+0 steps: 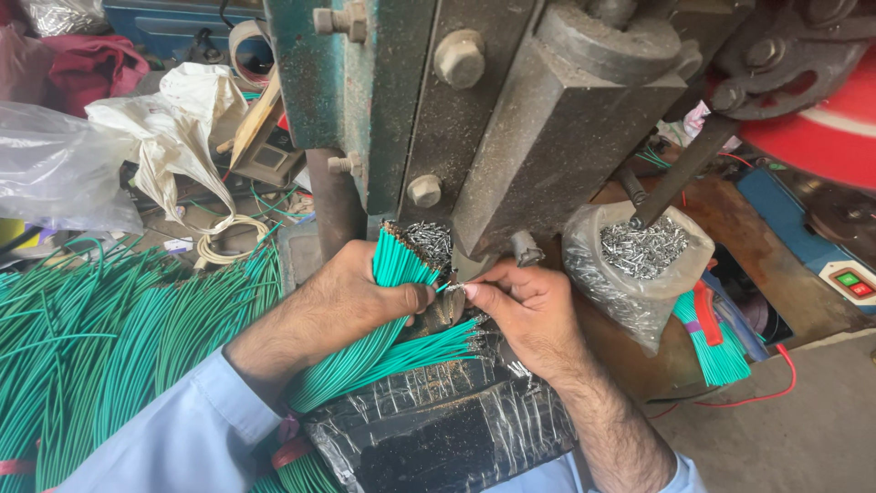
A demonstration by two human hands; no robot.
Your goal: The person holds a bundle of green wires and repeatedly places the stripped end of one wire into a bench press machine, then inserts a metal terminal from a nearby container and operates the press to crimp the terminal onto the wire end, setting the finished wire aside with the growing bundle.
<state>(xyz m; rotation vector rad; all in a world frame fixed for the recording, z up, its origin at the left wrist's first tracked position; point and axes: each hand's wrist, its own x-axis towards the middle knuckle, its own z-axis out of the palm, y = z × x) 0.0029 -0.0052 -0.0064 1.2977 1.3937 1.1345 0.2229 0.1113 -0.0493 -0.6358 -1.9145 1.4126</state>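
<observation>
My left hand (351, 297) grips a thick bundle of green wires (394, 260), cut ends pointing up toward a grey-green press machine (511, 119). My right hand (525, 306) pinches the tip of a single green wire (452, 288) drawn from that bundle, just below the machine's die. Small metal terminals (429, 239) lie in a heap behind the bundle. A second fan of green wires (429, 351) with stripped ends rests on a block wrapped in black plastic (447, 424) under my hands.
A clear bag of metal terminals (639, 260) stands to the right, with short green wires (716, 351) and a red-handled tool (704, 315) beside it. A large pile of green wires (100, 338) covers the left. A red and green button box (851, 281) sits far right.
</observation>
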